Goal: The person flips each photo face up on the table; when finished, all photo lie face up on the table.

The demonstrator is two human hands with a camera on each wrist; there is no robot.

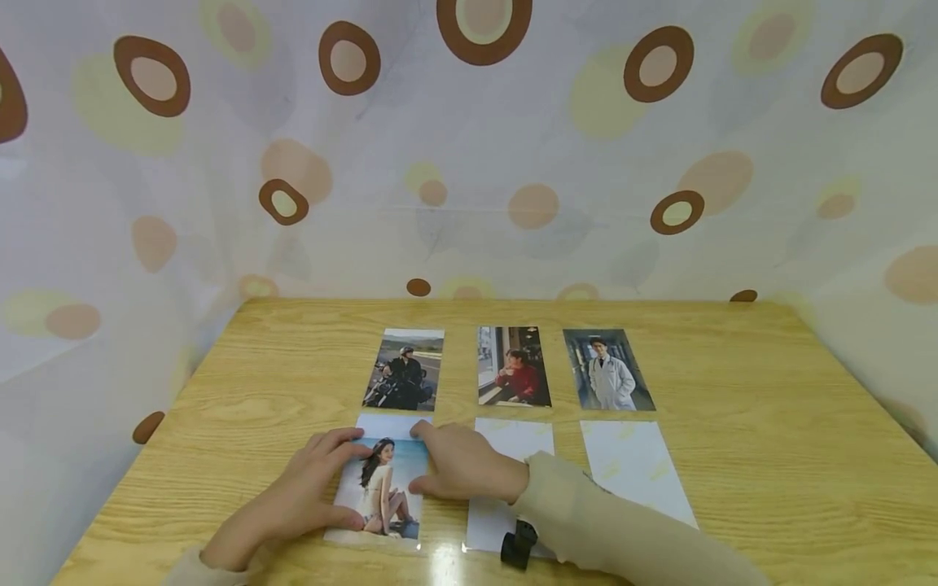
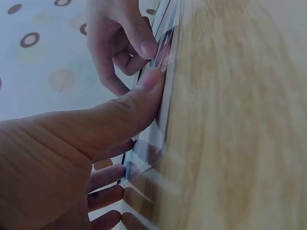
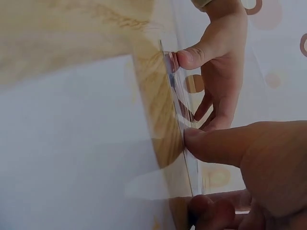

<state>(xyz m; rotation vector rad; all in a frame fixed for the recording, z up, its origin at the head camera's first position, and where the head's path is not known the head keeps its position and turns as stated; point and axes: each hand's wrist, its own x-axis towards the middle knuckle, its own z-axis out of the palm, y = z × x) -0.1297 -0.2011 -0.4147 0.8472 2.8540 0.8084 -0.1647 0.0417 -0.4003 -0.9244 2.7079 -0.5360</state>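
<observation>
A photo print (image 1: 388, 496) of a person sitting by the sea lies over a white sheet (image 1: 388, 425), whose top strip shows above it. My left hand (image 1: 300, 488) holds the print's left side, thumb near the bottom corner and fingers near the top. At its right side my right hand (image 1: 465, 464) holds the edge between thumb and index finger, the index at the upper corner. In the left wrist view the left thumb (image 2: 139, 96) rests on the print's thin edge. The right thumb (image 3: 206, 143) touches an edge in the right wrist view.
Three photos lie in a row behind: a motorcyclist (image 1: 401, 370), a person in red by a window (image 1: 513, 366), and a person in a white coat (image 1: 610, 370). Two more white sheets (image 1: 637, 464) lie to the right, one partly under my right forearm. Patterned cloth (image 1: 469, 163) surrounds the wooden table (image 1: 769, 456).
</observation>
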